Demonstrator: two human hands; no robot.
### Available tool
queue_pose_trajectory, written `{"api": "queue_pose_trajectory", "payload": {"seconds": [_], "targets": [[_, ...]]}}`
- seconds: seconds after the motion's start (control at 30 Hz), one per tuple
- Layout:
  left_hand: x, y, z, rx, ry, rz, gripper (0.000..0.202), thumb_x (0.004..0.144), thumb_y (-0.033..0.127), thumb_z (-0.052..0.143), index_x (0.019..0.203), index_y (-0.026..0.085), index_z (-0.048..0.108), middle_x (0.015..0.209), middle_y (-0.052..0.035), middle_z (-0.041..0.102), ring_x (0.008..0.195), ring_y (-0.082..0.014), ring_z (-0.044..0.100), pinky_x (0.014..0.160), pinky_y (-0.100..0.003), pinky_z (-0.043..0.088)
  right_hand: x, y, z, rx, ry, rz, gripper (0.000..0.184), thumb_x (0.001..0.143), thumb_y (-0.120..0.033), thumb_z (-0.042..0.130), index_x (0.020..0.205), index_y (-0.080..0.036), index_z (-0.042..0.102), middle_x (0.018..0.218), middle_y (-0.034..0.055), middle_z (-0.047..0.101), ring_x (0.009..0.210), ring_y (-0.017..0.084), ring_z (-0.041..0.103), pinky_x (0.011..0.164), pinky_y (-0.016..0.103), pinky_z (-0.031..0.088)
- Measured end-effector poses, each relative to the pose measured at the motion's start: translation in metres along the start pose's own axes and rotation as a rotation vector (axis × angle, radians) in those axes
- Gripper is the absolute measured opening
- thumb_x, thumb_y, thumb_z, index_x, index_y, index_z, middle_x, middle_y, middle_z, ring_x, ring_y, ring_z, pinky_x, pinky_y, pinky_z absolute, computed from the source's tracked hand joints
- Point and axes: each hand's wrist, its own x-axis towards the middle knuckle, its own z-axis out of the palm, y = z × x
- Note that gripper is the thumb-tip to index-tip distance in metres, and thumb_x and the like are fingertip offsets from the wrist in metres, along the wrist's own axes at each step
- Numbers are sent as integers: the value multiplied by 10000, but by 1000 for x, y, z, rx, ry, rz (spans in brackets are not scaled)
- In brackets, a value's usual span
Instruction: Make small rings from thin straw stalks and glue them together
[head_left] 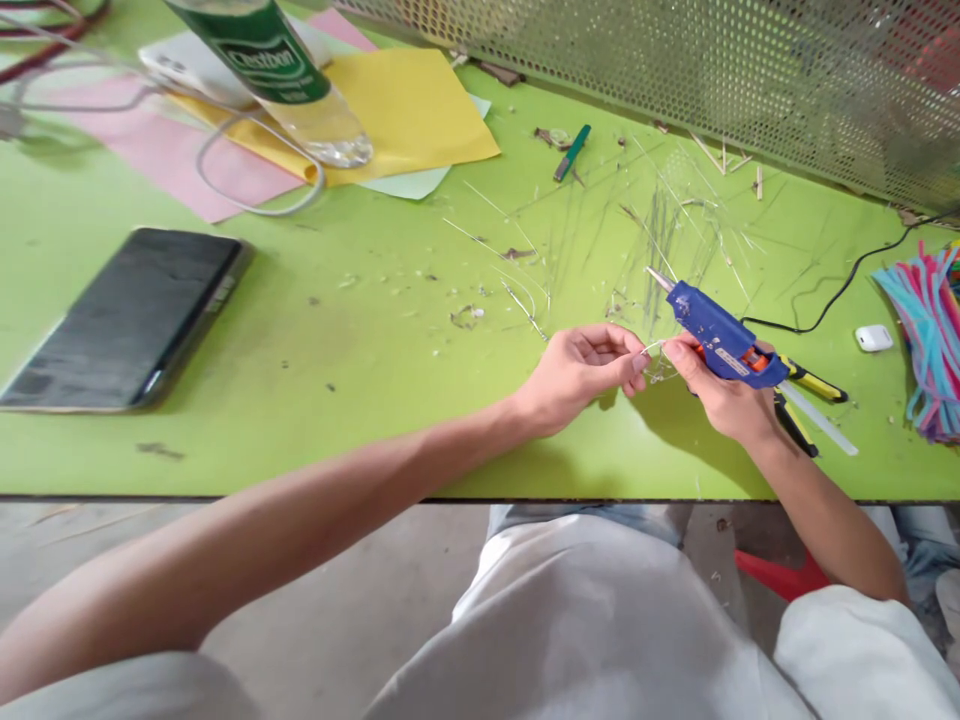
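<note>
My left hand (589,370) is closed, thumb and fingertips pinching a thin pale wire-like piece (654,347). Close beside it, my right hand (724,395) is wrapped round a blue hot glue gun (724,335), whose nozzle points up and to the left. The right thumb and fingertip reach the other end of the thin piece, but whether they grip it I cannot tell. A translucent glue stick (819,420) extends from behind the gun. Yellow-and-black tool handles (814,380) lie by the right wrist, partly hidden by the hand and gun.
Thin wires and scraps (660,225) litter the green table (390,400). A green-handled tool (572,153), a white earbud case (874,338) and pipe cleaners (930,340) lie around. At left are a tablet (127,315), a bottle (277,75) and coloured paper (412,110). Perforated metal (675,70) borders the back.
</note>
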Motion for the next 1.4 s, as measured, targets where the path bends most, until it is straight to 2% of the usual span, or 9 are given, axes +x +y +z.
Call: {"api": "queue_pose_trajectory", "payload": {"seconds": [0.13,0.3,0.53,0.7,0.9,1.07,1.17,1.3,1.4], "targets": [[1,-3,-1,-4,11,-13,398,695,397,1033,832,138,764,675,-43,760,540,-107,666,504,-187,526,-2,-2,2,12,8,10,257,980,-468,749,815,-273,720,775,-2,759,730,196,726,800,361,648],[0,-3,-2,-24,-14,-10,388,698,391,1039,822,139,771,684,-46,772,550,-98,678,541,-177,556,-4,-2,3,14,0,18,308,988,-513,734,812,-262,709,779,-1,764,739,199,741,800,359,645],[1,-3,-4,45,-17,4,440,754,505,995,880,137,790,729,-81,800,593,-150,732,525,-217,587,-6,0,4,-14,18,19,262,988,-473,722,817,-275,714,789,-7,778,730,193,737,831,359,655],[1,0,-4,70,-13,45,437,775,516,982,885,134,802,746,-87,811,624,-153,753,601,-230,636,-9,-1,5,-29,63,29,225,977,-452,738,833,-281,714,810,0,786,764,202,759,858,371,658],[-2,6,-2,155,-7,42,466,785,560,959,897,136,800,754,-98,813,620,-172,755,485,-212,571,-9,0,5,-36,56,-7,219,986,-463,725,839,-300,718,822,-7,794,762,208,756,858,394,663],[-2,6,-2,164,-2,45,469,787,564,955,899,136,800,751,-96,811,619,-175,756,470,-211,560,-9,1,6,-22,68,-6,205,977,-452,731,838,-301,726,817,-8,792,752,206,754,834,383,673],[-1,6,-3,149,0,57,464,787,560,959,899,137,805,753,-95,813,627,-177,762,511,-226,598,-10,1,6,-19,66,20,208,975,-458,740,851,-290,734,821,-3,789,761,210,752,870,390,669],[-1,6,0,82,9,81,460,765,535,986,889,134,796,746,-85,813,655,-179,783,644,-263,681,-10,1,4,-4,47,9,207,983,-437,737,844,-285,727,805,-4,772,740,209,737,830,389,655],[-1,7,3,11,28,72,453,732,495,1017,868,134,779,744,-75,812,669,-175,795,681,-261,698,-10,2,3,-10,49,-9,241,989,-467,741,821,-297,712,804,0,766,775,223,746,840,413,645]]}}
